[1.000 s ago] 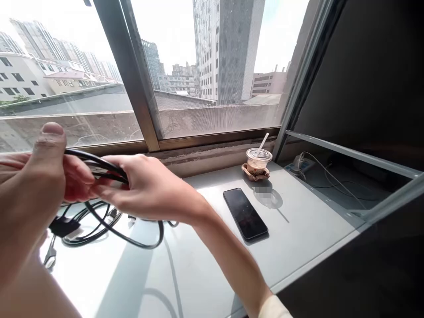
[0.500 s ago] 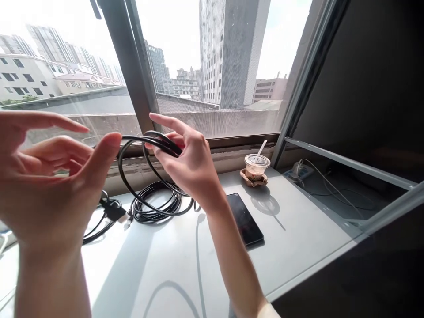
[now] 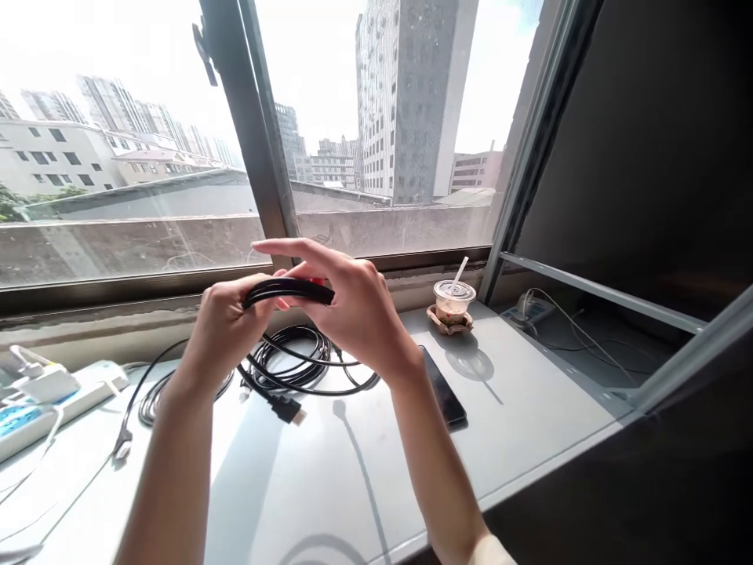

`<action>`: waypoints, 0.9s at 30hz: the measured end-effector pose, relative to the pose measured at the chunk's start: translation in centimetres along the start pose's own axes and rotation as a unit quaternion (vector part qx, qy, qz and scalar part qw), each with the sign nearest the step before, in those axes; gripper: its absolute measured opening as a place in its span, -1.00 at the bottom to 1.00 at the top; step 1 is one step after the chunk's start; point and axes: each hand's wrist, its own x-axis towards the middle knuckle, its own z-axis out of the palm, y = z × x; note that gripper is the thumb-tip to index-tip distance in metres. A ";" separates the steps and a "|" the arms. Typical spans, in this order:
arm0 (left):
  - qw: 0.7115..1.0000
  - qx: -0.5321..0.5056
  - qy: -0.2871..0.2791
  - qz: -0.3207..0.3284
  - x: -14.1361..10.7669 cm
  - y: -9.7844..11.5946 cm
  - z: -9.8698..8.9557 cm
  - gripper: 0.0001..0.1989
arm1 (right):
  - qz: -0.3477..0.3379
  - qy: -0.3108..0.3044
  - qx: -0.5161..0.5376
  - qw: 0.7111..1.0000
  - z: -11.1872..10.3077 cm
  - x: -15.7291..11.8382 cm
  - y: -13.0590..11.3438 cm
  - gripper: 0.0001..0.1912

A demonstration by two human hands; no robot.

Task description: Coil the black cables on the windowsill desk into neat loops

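Note:
Between my two hands a black HDMI cable (image 3: 288, 289) is gathered in loops above the white tabletop. My left hand (image 3: 229, 322) is closed around the left side of the loops. On the right, my right hand (image 3: 358, 306) grips the bundle between thumb and fingers, its index finger stretched out to the left. One cable end with a black HDMI plug (image 3: 286, 410) hangs below my hands, and a wide loop droops to the right. Behind it a coiled black cable (image 3: 294, 357) lies on the table. Another coil (image 3: 151, 404) is partly hidden by my left forearm.
A white power strip (image 3: 88, 392) with adapters stands at the left. To the right lie a black phone or tablet (image 3: 444, 392) and a lidded drink cup (image 3: 454, 298) in a cardboard holder. A metal frame (image 3: 600, 292) and dark panel border the right side, the window the back.
My left hand has moved right, in to the cable, and closed on it beside my right hand. The HDMI plug now dangles below. The view has shifted slightly.

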 end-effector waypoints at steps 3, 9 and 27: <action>0.991 -0.091 0.040 -0.088 -0.3 0.4 -0.4 -0.55 | -0.026 0.013 0.026 0.999 0.1 -0.1 -0.1 -0.56; 0.897 -0.353 0.201 -0.174 -0.6 2.9 -2.6 -0.48 | 0.047 0.065 0.144 0.986 0.7 0.2 0.2 -0.71; 0.774 -0.463 -0.326 -0.283 -1.2 -1.6 4.5 -0.63 | 0.021 0.229 0.201 0.952 2.0 -0.9 -2.5 -0.80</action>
